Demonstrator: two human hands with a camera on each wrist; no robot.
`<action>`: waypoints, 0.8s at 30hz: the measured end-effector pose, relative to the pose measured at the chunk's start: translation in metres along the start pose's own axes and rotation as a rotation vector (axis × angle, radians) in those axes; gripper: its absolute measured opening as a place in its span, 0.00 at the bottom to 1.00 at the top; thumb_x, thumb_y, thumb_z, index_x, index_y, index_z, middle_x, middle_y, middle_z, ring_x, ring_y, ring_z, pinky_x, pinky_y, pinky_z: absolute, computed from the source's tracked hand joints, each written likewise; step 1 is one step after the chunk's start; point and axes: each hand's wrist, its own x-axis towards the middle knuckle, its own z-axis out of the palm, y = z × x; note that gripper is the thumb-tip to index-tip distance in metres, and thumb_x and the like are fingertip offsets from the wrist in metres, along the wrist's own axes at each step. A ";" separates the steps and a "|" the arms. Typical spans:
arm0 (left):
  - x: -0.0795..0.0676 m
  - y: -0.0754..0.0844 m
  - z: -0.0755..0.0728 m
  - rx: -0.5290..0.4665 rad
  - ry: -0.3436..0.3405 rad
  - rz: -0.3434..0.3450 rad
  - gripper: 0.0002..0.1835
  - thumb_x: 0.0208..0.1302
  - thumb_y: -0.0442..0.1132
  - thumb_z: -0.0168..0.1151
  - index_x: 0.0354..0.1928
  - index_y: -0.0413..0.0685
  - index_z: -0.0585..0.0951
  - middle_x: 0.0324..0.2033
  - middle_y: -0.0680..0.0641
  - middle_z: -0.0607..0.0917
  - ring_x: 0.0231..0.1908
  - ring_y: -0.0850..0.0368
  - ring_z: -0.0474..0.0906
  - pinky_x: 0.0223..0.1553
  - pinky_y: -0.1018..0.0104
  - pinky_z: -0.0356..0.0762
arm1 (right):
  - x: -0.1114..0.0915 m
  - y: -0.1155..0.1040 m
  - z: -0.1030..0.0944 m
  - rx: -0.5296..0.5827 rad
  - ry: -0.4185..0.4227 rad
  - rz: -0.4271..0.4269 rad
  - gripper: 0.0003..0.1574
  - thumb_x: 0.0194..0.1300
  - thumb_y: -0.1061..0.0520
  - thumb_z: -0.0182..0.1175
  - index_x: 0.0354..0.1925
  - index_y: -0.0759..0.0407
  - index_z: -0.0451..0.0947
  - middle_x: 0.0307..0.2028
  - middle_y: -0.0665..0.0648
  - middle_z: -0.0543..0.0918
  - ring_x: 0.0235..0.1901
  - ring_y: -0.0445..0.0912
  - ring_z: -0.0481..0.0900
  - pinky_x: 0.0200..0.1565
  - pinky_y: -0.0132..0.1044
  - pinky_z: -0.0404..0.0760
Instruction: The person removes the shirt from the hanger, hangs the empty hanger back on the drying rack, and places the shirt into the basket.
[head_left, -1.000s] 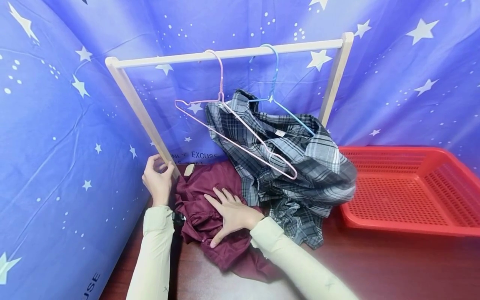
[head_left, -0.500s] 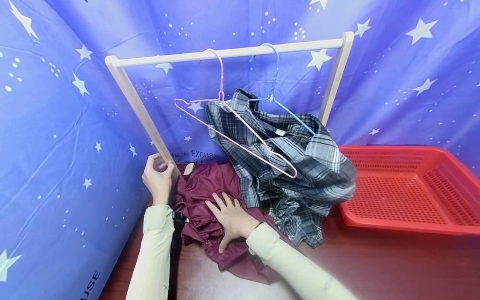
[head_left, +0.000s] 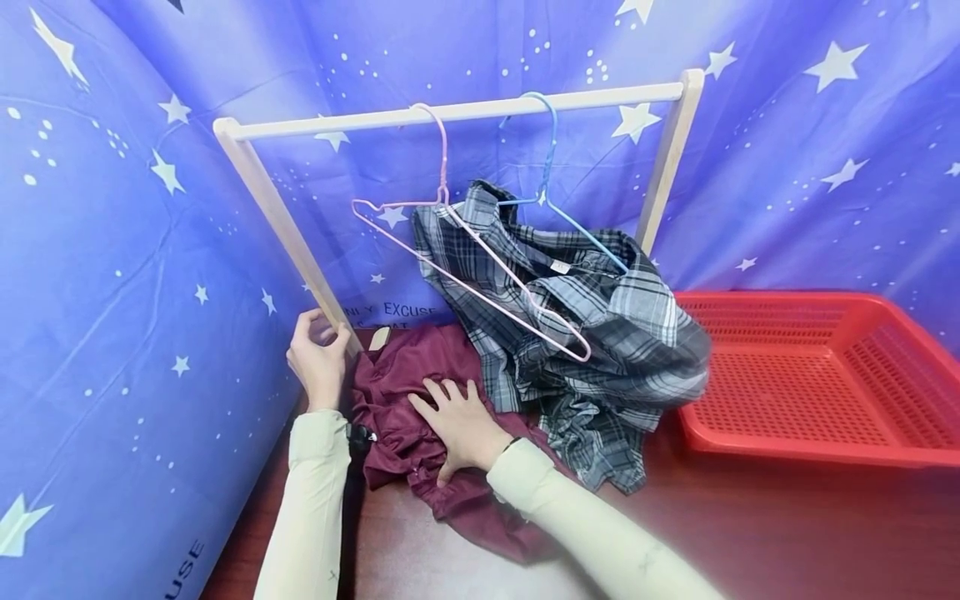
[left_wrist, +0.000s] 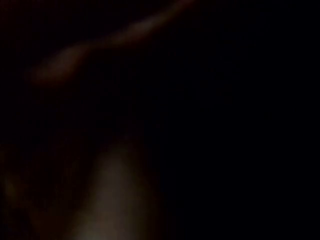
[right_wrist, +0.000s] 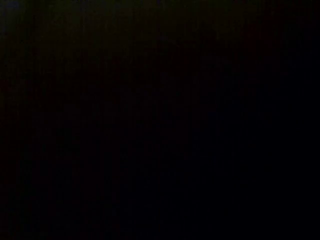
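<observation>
A crumpled maroon garment point(head_left: 438, 354) (deeply creased, bunched in folds) lies beneath the right hand point(head_left: 467, 427), fingers spread, while the left hand point(head_left: 318, 362) grips a wooden rack point(head_left: 279, 221).

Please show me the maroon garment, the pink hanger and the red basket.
Maroon garment point(head_left: 405, 437), head view, on its creased fabric.
Pink hanger point(head_left: 442, 192), head view, on its neck.
Red basket point(head_left: 817, 452), head view, on its front rim.

We see the red basket point(head_left: 795, 452) cut off at right — the right hand point(head_left: 468, 425) covers some maroon cloth point(head_left: 431, 354), the plaid shirt point(head_left: 641, 358) the lower blue hanger point(head_left: 546, 171). Both wrist views are too dark.
</observation>
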 end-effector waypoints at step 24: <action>0.000 -0.004 0.002 0.016 0.026 0.007 0.15 0.55 0.37 0.69 0.47 0.47 0.82 0.40 0.44 0.90 0.38 0.47 0.88 0.56 0.57 0.73 | 0.037 0.014 0.003 0.027 -0.061 -0.034 0.66 0.34 0.29 0.77 0.72 0.35 0.63 0.67 0.55 0.66 0.63 0.54 0.65 0.52 0.53 0.77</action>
